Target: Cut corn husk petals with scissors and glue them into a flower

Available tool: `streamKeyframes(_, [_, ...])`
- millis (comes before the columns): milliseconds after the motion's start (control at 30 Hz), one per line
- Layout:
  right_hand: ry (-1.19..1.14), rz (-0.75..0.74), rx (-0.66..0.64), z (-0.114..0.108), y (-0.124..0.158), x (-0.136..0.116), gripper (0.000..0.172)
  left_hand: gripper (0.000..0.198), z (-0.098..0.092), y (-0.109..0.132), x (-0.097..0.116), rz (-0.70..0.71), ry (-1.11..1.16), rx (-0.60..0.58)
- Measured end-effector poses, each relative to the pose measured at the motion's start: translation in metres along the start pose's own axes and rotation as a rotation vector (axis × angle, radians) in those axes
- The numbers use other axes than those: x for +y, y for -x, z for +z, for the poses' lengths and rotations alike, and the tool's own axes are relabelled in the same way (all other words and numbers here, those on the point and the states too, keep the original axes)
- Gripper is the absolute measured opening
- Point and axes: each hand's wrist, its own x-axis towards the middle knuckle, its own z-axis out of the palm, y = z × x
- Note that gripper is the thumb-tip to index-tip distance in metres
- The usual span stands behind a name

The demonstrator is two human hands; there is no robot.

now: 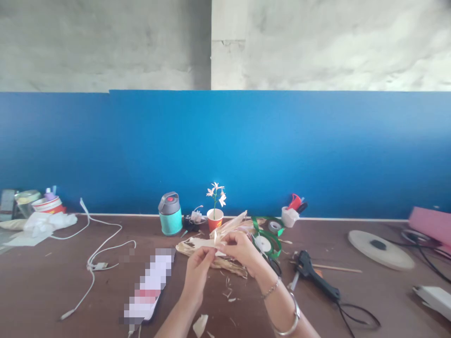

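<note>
Over the middle of the table my left hand [198,272] and my right hand [241,249] meet, fingertips nearly touching. Between them stands a small white pointed piece of husk [215,238], pinched at its lower end by my left fingers and along its side by my right. Its lower end is hidden by the fingertips. Behind and beneath my hands lie dried corn husks [229,224]. Just beyond is a red paper cup [214,220] holding a stem of white flowers [216,190]. Green ribbon [276,246] and a white spool [262,243] lie right of my right hand.
A black glue gun [315,277] with its cord lies at right, near a round pale disc [380,249]. At left are a phone [151,286] and white cables [92,258]. A teal flask [170,220] stands behind. Husk scraps [200,325] lie in front.
</note>
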Motion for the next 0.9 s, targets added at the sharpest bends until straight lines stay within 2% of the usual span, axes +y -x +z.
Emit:
streamKeyframes(233, [0.001,0.055,0.003,-0.005,0.001,-0.007,0.009,0.027,-0.004,-0.004,-0.005,0.028,-0.066,-0.016])
streamKeyframes(467, [-0.015,0.032,-0.015,-0.006,0.001,-0.008,0.002,0.029,-0.002,-0.004,-0.006,0.014,0.055,-0.065])
streamKeyframes(900, [0.018,0.015,-0.058,-0.006,0.005,-0.012,0.005,0.024,-0.006,-0.004,-0.006,0.083,-0.041,0.019])
